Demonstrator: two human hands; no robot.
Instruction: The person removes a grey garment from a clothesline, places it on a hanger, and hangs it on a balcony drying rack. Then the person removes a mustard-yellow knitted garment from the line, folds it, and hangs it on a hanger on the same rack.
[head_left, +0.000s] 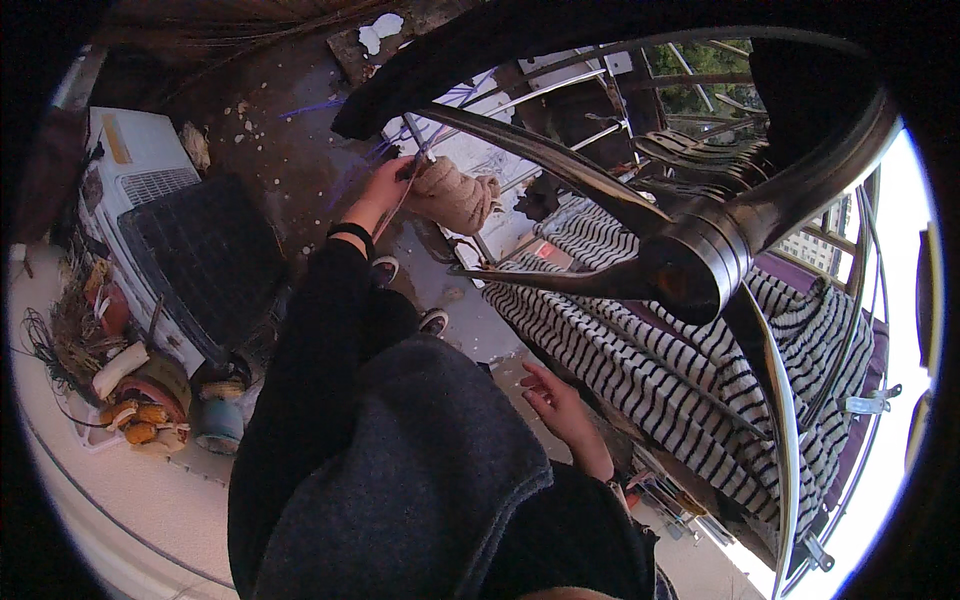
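Observation:
My left hand (382,192) reaches forward with its fingers closed, beside a rolled beige cloth (450,195). A small dark part and thin pinkish strands show at its fingertips, but what it grips is too small to make out. My right hand (562,412) hangs low by my right side, fingers apart and holding nothing. Closest to it is a black-and-white striped cloth (610,345), draped over a rack on the right. A few purple strands (312,108) stretch out to the left past the far side of my left hand.
Overhead at the right, a large dark metal hub with spokes (690,265) blocks part of the view. A white appliance (140,160) with a dark cover (205,260) stands left. Pots (220,415) and corn cobs (140,420) sit at lower left. Metal rails (560,90) run behind.

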